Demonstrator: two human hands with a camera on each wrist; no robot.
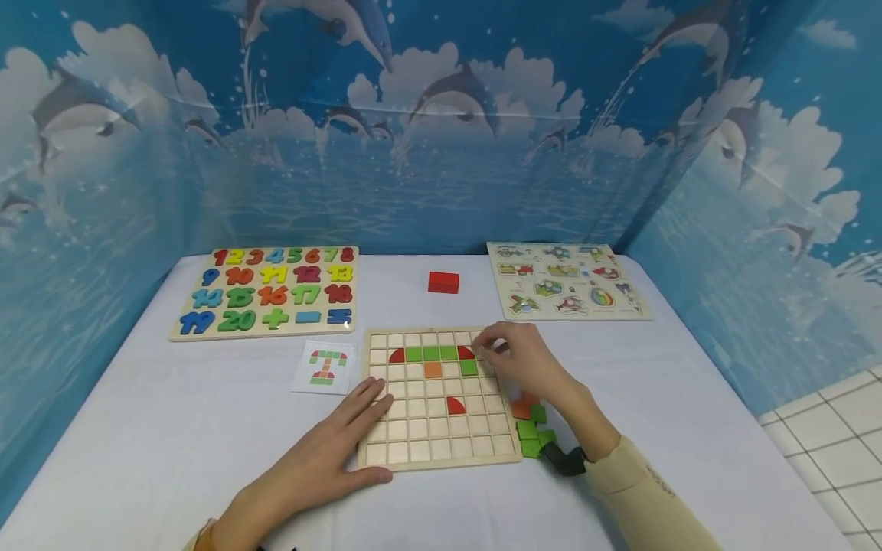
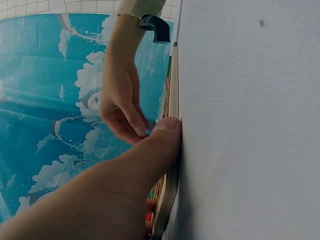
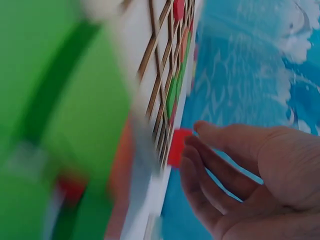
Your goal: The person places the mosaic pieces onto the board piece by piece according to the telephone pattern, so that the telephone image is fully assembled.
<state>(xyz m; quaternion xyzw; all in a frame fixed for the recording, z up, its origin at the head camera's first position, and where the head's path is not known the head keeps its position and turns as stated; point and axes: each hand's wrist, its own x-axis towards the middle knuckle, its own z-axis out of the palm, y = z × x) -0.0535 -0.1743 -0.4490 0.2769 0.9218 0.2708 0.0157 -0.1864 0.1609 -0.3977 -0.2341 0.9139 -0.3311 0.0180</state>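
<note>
The person's right hand (image 1: 520, 357) is hovering over the far right part of the gridded board (image 1: 419, 428), its thumb and fingertips sitting close together at the right edge of the upper right red quarter (image 1: 465, 353); whether they are pinching it or only touching it, I cannot tell. That piece is lying at the end of a row of three green squares (image 1: 431, 353), with another red quarter (image 1: 396, 356) closing the left end. The left hand (image 1: 334, 444) is resting with fingers spread across the board's left edge, gripping nothing, apparently steadying it. The step in hand seems to be straightening that corner piece in its cell, matching the pattern card (image 1: 324, 369) on the table (image 1: 427, 514). An orange square (image 1: 432, 370) and a green square (image 1: 468, 367) are sitting one row nearer, and a lone red quarter (image 1: 455, 406) is lying nearer yet. The next move is probably calling for fetching another piece from the loose tiles (image 1: 527, 430) beside the board, perhaps green for the left side.
</note>
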